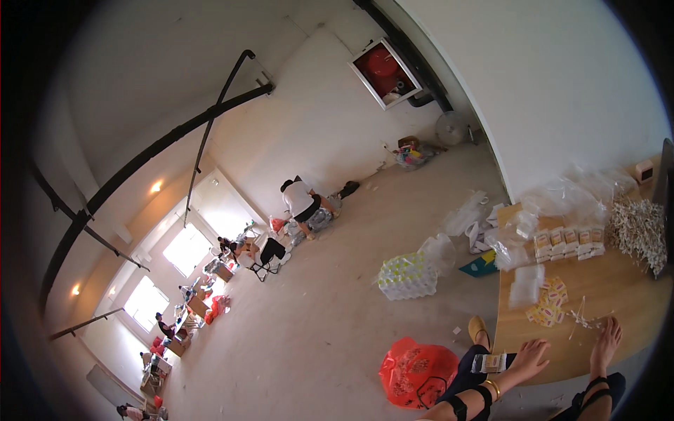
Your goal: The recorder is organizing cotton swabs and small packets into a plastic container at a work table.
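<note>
My left hand [528, 362] rests at the near edge of the wooden table [516, 330], its fingers stretched out and apart. Beside that wrist, over my thigh, lies a clear packet [489, 363] with a pale label. My right hand [606, 345] lies on the table top with fingers extended, and nothing shows in it. Just beyond its fingertips are a few loose cotton swabs [580, 317]. Left of the swabs, yellow and white label cards [549, 303] are scattered. A stack of clear plastic sleeves [526, 285] lies behind the cards.
Filled labelled packets [567, 243] stand in a row farther back, near a large heap of cotton swabs [637, 228]. Loose plastic bags [562, 200] lie by the wall. On the floor sit a red bag [418, 372] and a wrapped pack [407, 277]. Other people work far off.
</note>
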Motion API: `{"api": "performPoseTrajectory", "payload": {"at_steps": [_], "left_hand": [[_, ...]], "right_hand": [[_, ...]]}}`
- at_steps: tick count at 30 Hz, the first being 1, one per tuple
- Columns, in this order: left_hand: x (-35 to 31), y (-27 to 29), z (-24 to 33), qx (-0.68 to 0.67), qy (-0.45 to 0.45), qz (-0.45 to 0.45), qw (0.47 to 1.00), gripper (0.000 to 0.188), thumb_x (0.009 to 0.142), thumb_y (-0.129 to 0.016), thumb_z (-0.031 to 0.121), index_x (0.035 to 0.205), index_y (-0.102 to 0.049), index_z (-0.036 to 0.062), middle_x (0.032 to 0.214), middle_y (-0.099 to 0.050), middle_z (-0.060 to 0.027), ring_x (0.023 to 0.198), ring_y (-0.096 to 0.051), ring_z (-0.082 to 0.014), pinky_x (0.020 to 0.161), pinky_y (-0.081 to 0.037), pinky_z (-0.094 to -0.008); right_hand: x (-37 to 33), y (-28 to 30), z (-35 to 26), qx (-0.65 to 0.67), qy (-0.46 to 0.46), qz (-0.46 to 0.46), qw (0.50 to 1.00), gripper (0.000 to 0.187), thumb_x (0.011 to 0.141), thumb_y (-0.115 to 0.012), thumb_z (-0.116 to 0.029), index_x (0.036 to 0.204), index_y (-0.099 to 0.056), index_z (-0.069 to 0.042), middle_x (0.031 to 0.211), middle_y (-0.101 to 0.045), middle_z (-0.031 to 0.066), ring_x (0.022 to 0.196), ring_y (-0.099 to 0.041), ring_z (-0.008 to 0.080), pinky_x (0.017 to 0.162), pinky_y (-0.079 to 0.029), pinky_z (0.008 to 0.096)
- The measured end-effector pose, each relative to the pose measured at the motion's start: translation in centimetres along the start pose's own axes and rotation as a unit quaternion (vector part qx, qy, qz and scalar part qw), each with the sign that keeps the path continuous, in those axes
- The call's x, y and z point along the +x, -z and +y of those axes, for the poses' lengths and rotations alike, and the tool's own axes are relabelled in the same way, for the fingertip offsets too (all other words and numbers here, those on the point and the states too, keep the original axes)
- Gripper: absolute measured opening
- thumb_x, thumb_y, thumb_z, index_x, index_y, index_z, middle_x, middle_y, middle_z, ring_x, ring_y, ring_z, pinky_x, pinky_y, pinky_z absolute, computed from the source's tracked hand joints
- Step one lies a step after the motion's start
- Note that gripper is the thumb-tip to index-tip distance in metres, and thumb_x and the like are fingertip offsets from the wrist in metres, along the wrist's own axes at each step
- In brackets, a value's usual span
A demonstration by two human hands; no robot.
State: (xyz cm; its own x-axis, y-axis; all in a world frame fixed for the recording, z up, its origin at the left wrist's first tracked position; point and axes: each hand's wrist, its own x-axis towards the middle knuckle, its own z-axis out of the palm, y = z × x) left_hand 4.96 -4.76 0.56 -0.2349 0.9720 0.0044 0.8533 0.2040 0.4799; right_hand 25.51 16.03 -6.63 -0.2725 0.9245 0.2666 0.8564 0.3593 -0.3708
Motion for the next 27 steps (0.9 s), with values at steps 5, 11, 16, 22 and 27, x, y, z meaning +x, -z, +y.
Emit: {"api": "performPoseTrajectory", "payload": {"at_steps": [5, 11, 16, 22, 27], "left_hand": [[-0.5, -0.1, -0.7, -0.006, 0.006, 0.020, 1.000, 0.044, 0.091, -0.065, 0.026, 0.128, -0.050, 0.0079, 0.129, -0.053, -0.0145, 0.127, -0.048, -0.0331, 0.107, -0.035, -0.0473], [0.8, -2.2, 1.4, -0.015, -0.011, 0.007, 1.000, 0.040, 0.091, -0.065, 0.024, 0.124, -0.051, 0.0077, 0.126, -0.055, -0.0145, 0.122, -0.051, -0.0340, 0.103, -0.039, -0.0476], [4.5, -3.7, 2.1, -0.062, -0.068, 0.093, 0.991, 0.035, 0.085, -0.067, 0.026, 0.111, -0.059, 0.0035, 0.099, -0.064, -0.0218, 0.095, -0.062, -0.0392, 0.083, -0.049, -0.0510], [7.6, -4.1, -2.0, -0.001, -0.078, 0.109, 0.991, 0.045, 0.085, -0.068, 0.025, 0.122, -0.054, 0.0028, 0.112, -0.061, -0.0220, 0.107, -0.058, -0.0393, 0.092, -0.045, -0.0520], [12.3, -3.2, 0.4, 0.032, -0.094, 0.050, 0.994, 0.074, 0.082, -0.073, 0.029, 0.142, -0.038, 0.0036, 0.139, -0.048, -0.0236, 0.131, -0.043, -0.0410, 0.110, -0.031, -0.0553]], "right_hand": [[-0.2, 0.4, -0.6, 0.015, 0.012, -0.013, 1.000, 0.043, 0.098, -0.043, -0.013, 0.139, -0.046, -0.003, 0.145, -0.044, 0.0153, 0.137, -0.036, 0.0350, 0.119, -0.025, 0.0453], [-0.7, 0.4, 0.3, 0.010, 0.011, 0.001, 1.000, 0.042, 0.096, -0.045, -0.015, 0.137, -0.048, -0.005, 0.142, -0.046, 0.0163, 0.134, -0.039, 0.0359, 0.116, -0.028, 0.0457], [-0.6, -1.2, 2.0, -0.073, 0.018, -0.003, 0.997, 0.048, 0.091, -0.051, -0.016, 0.139, -0.049, -0.009, 0.142, -0.049, 0.0129, 0.133, -0.042, 0.0323, 0.114, -0.031, 0.0429], [0.1, -1.2, -2.1, 0.058, 0.017, 0.066, 0.996, 0.044, 0.082, -0.061, -0.018, 0.124, -0.057, -0.007, 0.128, -0.055, 0.0131, 0.126, -0.047, 0.0313, 0.112, -0.033, 0.0480], [1.2, 2.9, -1.3, 0.126, 0.038, 0.007, 0.991, 0.059, 0.082, -0.067, -0.034, 0.131, -0.054, -0.003, 0.139, -0.051, 0.0121, 0.137, -0.038, 0.0316, 0.119, -0.024, 0.0478]]}}
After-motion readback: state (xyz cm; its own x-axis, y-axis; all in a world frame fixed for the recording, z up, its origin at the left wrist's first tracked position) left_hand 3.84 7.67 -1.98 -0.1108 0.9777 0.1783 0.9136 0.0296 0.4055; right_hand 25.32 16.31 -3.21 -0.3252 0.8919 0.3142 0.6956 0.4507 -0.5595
